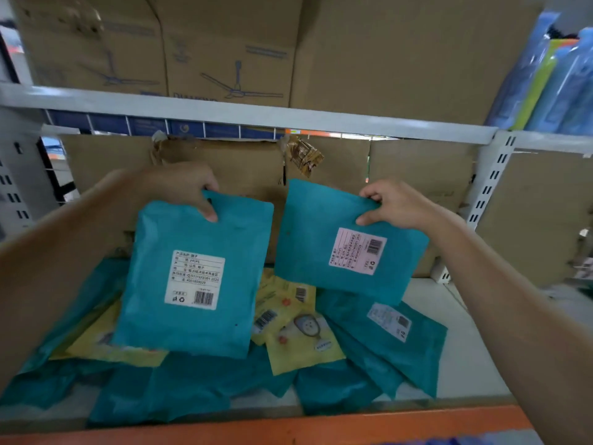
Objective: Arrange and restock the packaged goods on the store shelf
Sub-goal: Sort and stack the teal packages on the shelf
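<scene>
Held clear of the shelf deck (pixel 465 348), two flat teal packets side by side, label faces toward the camera.

Left packet (pixel 192 277): at 8 o'clock of frame centre, hanging upright. Pinched at its top edge by the left hand (pixel 189 187), thumb pressed on the front face, remaining fingers curled behind and out of sight.

Right packet (pixel 346 245): at 3 o'clock of the first, tilted, label turned sideways. Pinched near its upper corner by the right hand (pixel 394 203), thumb on the front, fingers curled over the top edge. Neither hand open; nothing else held.

Handling, as judged: light, soft and floppy, each carried by a single pinch with little sag. Smooth film, likely a bit slippery. Probably not fragile, though contents unknown. Best taken at the sealed top edge or a corner, or flat with a palm beneath when stacking.

At 6 o'clock, lying on the deck: loose overlapping heap of more teal packets with yellow packets (pixel 298 335) mixed in, unsorted.

At 12 o'clock: brown cardboard boxes (pixel 240 165) against the back.
</scene>
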Motion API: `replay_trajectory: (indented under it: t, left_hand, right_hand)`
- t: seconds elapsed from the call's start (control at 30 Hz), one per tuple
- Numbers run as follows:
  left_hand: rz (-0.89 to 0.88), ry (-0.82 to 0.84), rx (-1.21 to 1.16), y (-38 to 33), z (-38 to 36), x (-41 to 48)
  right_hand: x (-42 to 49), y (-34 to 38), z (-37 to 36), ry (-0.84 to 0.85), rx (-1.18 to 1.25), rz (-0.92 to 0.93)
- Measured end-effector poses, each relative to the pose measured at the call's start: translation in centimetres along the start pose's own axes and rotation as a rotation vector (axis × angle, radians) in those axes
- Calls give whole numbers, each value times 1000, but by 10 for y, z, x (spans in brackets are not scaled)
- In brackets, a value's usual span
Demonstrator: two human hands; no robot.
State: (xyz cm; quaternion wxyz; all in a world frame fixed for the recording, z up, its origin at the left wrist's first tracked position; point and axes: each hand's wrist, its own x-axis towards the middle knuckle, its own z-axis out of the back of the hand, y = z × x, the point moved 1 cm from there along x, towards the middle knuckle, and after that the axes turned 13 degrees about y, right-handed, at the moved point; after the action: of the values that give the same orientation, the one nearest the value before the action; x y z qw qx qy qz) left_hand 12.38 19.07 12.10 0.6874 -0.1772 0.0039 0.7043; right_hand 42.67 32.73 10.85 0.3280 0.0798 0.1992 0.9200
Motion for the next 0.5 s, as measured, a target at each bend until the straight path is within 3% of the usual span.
replay_trajectory:
  t: [0.5]
  left_hand:
    - [9,-246,176,-189,3,36]
  right_hand:
    - [-114,-141,73,-137,-59,-30]
